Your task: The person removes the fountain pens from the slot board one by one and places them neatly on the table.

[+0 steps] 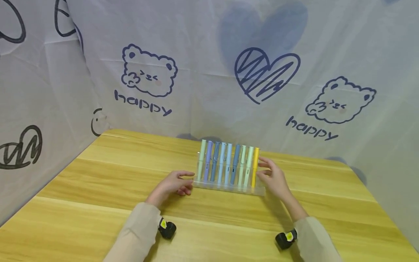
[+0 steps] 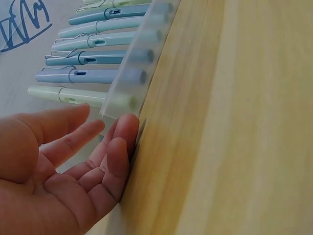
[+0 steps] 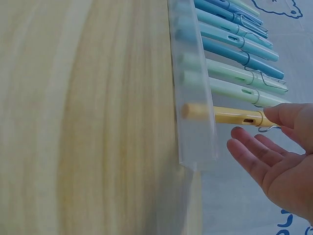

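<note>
We are seeing the yellow pen (image 1: 255, 165) leaning upright at the right end of a clear stand (image 1: 260, 190), its lower end sitting behind the front lip. The right hand (image 1: 274, 181) is pinching its cap between thumb and forefinger, the other fingers spreading loosely. Eight more pens (image 1: 221, 163), in greens, blues and purple, are filling the row leftward. The left hand (image 1: 171, 183) is resting relaxed and empty beside the stand's left end; we are not managing to tell whether it is touching. Everything is standing on a wooden table (image 1: 212, 233), before a printed cloth (image 1: 203, 54).
</note>
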`<state>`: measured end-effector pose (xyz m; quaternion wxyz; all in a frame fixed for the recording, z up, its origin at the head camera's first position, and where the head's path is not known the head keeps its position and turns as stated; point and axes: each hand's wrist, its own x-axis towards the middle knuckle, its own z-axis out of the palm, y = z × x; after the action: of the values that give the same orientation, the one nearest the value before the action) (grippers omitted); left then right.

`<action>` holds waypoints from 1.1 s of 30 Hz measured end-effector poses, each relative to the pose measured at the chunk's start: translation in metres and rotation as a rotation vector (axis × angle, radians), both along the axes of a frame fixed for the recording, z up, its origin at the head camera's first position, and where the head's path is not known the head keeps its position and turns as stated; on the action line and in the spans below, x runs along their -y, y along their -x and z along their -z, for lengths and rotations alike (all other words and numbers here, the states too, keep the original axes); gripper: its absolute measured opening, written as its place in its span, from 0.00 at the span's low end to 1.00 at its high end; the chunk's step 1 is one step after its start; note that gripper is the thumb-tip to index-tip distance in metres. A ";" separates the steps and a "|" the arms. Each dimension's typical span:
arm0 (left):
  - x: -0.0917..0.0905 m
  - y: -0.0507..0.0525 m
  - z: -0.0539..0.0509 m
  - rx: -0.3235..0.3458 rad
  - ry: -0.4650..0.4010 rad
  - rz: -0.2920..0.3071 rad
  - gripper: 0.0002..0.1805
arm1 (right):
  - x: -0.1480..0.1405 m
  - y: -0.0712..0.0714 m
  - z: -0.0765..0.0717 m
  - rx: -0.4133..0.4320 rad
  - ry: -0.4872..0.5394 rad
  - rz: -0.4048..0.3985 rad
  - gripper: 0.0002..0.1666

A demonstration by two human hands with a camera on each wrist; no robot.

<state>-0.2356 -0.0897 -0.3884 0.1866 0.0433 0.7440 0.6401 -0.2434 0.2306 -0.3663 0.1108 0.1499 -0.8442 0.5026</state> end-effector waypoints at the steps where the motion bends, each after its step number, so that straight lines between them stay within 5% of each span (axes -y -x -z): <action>1: 0.000 0.001 0.000 0.002 0.000 0.000 0.23 | 0.002 -0.002 -0.004 0.005 0.003 -0.004 0.27; 15: 0.000 0.002 -0.002 0.059 -0.022 -0.007 0.21 | 0.006 0.006 0.002 0.002 0.037 -0.044 0.27; 33: -0.003 0.004 0.000 0.086 -0.050 -0.029 0.19 | 0.013 0.009 0.004 -0.036 -0.100 0.104 0.25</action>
<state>-0.2397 -0.0867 -0.3885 0.2078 0.0096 0.7198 0.6623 -0.2522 0.2172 -0.3705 0.1444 0.1201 -0.8728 0.4505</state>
